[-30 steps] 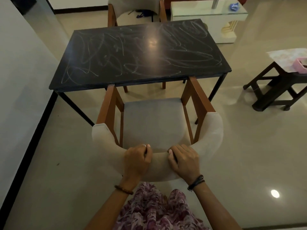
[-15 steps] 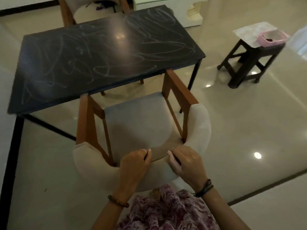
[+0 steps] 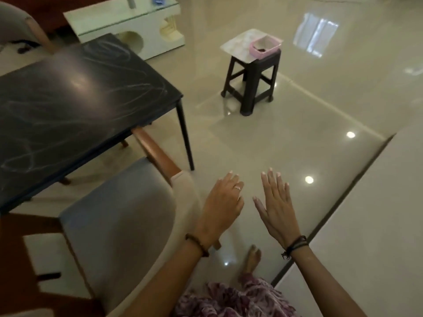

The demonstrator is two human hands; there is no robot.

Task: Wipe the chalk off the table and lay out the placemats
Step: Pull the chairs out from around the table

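Both hands hover over the glossy floor (image 3: 286, 115) holding nothing: the left hand (image 3: 223, 205) with loosely extended fingers just beside the armchair (image 3: 119, 225) backrest, the right hand (image 3: 275, 208) flat, fingers spread, each grip apart. The black bench (image 3: 75, 104), streaked with faint chalk scribbles (image 3: 109, 52), lies up and left of the hands, its left part cut off by the frame edge. The placemats (image 3: 238, 45) sit on a dark stool (image 3: 251, 81) well beyond the hands, partly under a pink tub (image 3: 265, 46) whose dark contents are hard to make out.
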